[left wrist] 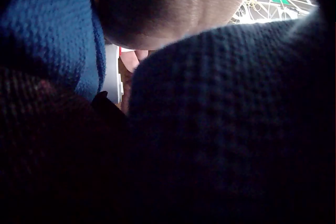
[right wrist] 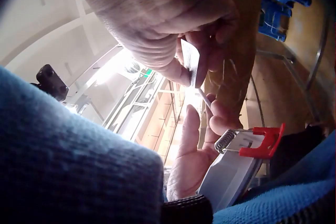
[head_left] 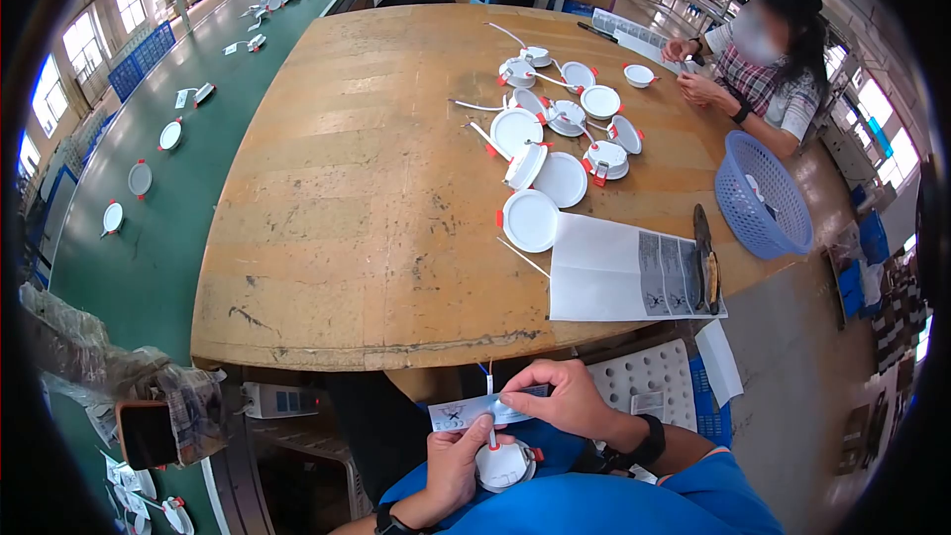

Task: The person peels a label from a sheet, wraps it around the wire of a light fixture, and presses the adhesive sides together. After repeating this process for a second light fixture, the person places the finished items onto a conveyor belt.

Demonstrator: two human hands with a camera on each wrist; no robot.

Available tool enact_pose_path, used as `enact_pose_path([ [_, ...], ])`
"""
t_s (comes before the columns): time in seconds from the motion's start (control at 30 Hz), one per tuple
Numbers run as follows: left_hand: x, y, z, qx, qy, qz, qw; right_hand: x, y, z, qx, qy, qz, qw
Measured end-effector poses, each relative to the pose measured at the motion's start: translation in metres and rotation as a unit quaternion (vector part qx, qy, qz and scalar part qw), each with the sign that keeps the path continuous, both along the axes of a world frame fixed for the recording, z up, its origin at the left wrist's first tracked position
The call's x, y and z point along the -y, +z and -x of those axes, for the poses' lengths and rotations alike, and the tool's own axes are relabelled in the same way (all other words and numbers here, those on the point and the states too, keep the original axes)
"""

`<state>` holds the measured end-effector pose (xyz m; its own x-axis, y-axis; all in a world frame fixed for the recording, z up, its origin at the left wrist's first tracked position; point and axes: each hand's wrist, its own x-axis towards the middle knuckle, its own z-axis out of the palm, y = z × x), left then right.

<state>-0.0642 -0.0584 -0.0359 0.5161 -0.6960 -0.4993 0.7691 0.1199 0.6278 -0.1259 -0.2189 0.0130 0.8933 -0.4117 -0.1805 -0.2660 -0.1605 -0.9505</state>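
Your blue clothing [head_left: 614, 505] is filling the bottom of the head view, and just above it, below the edge of the wooden table [head_left: 327, 267], you are working in your lap. Your left hand [head_left: 451, 466] is cupping a round white lamp fitting [head_left: 503, 468], with the fingers curling round its body and the thumb lying up beside its thin white wire [head_left: 489, 418]. Your right hand [head_left: 560, 401] is pinching one end of a paper label [head_left: 464, 414] between thumb and forefinger and holding it against that wire. The left wrist view is showing little but dark cloth, so I cannot be sure how firmly the fitting is sitting in your palm. To my mind the label is at risk of going on crooked or sticking to itself, since the wire is free to bend under it. A red spring clip [right wrist: 260, 142] is lying close to your left fingers and could be nipping them if the fitting is twisting in your grip. A label sheet [head_left: 604, 272] and more fittings [head_left: 555, 139] are lying on the table, well apart from your hands.
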Motion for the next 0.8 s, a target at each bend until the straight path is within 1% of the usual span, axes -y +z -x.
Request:
enact_pose_path([
  [0.1, 0.0004, -0.0005, 0.0000, 0.007, -0.002, 0.001, 1.000, -0.0006, -0.0037, 0.0006, 0.018, -0.007, -0.003, 1.000],
  [0.17, 0.0005, 0.0011, 0.0005, 0.014, -0.005, -0.007, 1.000, -0.0006, -0.0038, 0.0013, 0.007, -0.007, 0.011, 1.000],
  [0.2, 0.0011, 0.0061, 0.0001, -0.003, 0.004, -0.010, 1.000, -0.0014, -0.0018, 0.0007, 0.010, -0.014, -0.003, 1.000],
  [0.23, 0.0009, 0.0051, 0.0007, -0.005, 0.004, -0.014, 1.000, -0.0018, -0.0034, 0.0009, 0.015, -0.017, 0.011, 1.000],
  [0.3, -0.0016, 0.0008, -0.0003, 0.005, -0.023, -0.008, 1.000, -0.0015, -0.0028, 0.0015, 0.014, -0.013, 0.019, 1.000],
  [0.37, -0.0012, 0.0006, 0.0001, 0.006, -0.008, 0.013, 1.000, -0.0014, -0.0027, 0.0013, 0.005, -0.009, -0.009, 1.000],
  [0.8, 0.0009, 0.0009, -0.0016, -0.004, 0.002, 0.033, 0.999, 0.0005, -0.0032, 0.0003, -0.002, -0.004, 0.002, 1.000],
])
